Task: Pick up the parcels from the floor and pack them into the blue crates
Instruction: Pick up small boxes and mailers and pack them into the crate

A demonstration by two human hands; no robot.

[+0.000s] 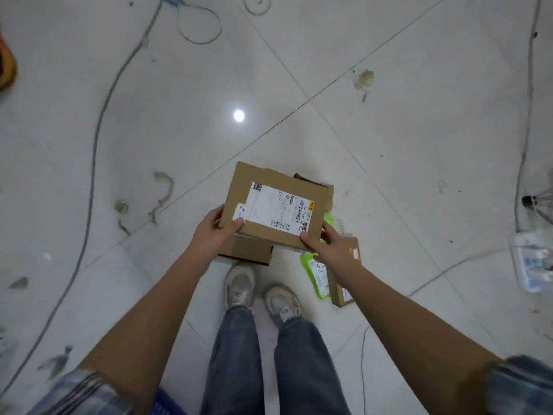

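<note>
Cardboard parcels: three in view, the labelled one (278,209), a second (250,250) under it by the left wrist, a third (344,283) low right. Green plastic mailers: two, one (317,277) beside the third box, one (328,218) only peeking out. Hands: two, left hand (214,232), right hand (335,250). Shoes: two, left shoe (239,284), right shoe (282,302). Blue crate: one corner (166,402).

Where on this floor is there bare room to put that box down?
Bare tile lies ahead of the held box, toward the cable loop, and left of the left hand. It is crowded by the right hand: green mailer, more boxes, the shoes.
</note>
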